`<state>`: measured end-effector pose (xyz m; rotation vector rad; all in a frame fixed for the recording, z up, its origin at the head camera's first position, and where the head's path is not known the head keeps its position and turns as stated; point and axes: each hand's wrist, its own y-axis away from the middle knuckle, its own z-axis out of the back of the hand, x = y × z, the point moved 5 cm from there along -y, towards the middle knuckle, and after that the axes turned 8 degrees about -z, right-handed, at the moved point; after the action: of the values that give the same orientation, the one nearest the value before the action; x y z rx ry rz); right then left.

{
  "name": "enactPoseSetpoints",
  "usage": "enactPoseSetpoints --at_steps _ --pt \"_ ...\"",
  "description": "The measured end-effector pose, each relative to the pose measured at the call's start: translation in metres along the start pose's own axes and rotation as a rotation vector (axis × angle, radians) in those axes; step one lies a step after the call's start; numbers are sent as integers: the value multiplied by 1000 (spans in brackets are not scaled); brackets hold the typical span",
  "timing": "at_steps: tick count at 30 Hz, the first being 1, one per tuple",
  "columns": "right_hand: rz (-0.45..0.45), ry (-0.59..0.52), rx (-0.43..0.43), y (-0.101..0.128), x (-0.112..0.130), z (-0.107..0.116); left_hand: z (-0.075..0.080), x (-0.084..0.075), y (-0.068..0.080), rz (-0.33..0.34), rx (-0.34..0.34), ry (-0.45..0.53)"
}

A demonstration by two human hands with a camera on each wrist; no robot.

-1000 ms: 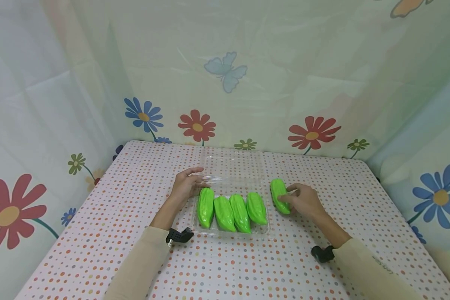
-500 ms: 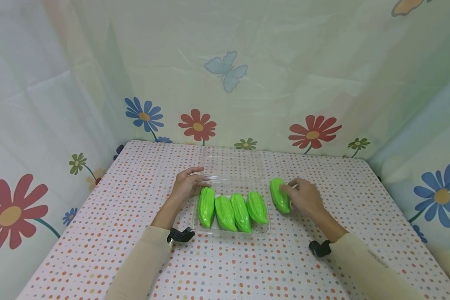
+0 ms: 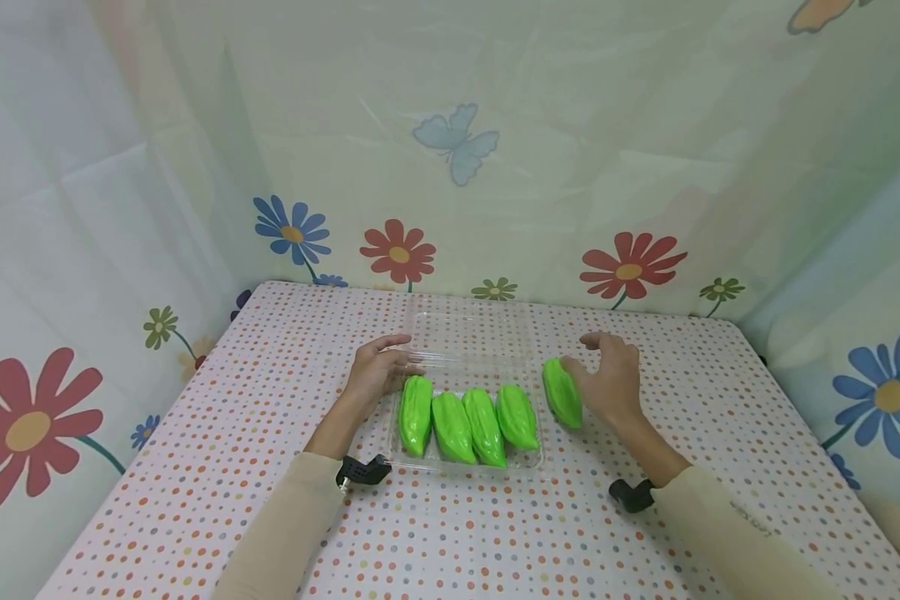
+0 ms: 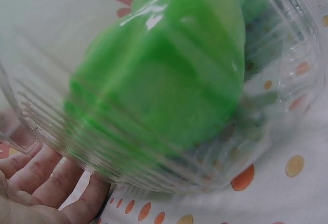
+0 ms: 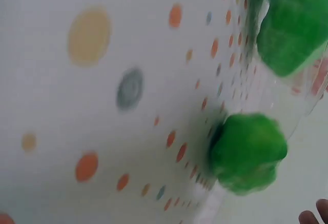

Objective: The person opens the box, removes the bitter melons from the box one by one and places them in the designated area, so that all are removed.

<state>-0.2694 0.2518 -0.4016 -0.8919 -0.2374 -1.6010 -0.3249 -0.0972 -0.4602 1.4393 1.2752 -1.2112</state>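
Several bright green, ridged, pointed vegetable-like pieces [image 3: 453, 427] lie side by side in a clear plastic clamshell container [image 3: 528, 462], its lid [image 3: 468, 332] folded back. My left hand [image 3: 373, 367] is at the container's rear left corner. In the left wrist view, its fingers [image 4: 56, 180] touch the clear wall, loosely bent, with a green piece [image 4: 169, 80] showing through. Another green piece [image 3: 562, 393] lies on the table just right of the container. Beside it is my right hand [image 3: 610, 379], thumb and fingers spread apart; in the right wrist view that piece [image 5: 248, 152] is clear of its fingertips.
A dotted cloth covers the table [image 3: 450, 542]. Behind and on both sides hang pale curtains [image 3: 330, 150] printed with flowers and a butterfly. Dark wrist cameras sit under both forearms.
My right hand has let go of the loose green piece; its fingers have spread and moved away toward the back. The piece stays beside the container. My left hand has hardly moved.
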Motion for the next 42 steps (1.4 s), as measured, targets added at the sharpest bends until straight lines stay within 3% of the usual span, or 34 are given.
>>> enactPoseSetpoints --at_steps 8,17,22,31,42 --pt "179 -94 59 17 30 -6 0 0 0 -17 -6 -5" --pt "185 -104 307 37 59 -14 0 1 -1 -16 -2 -13" --pt "188 -21 353 46 68 -18 -1 1 -1 -6 0 -17" --pt "200 237 425 55 76 -26 -1 0 0 -7 -6 -18" --pt "237 373 477 63 76 -38 -1 -1 1 -8 -2 -13"
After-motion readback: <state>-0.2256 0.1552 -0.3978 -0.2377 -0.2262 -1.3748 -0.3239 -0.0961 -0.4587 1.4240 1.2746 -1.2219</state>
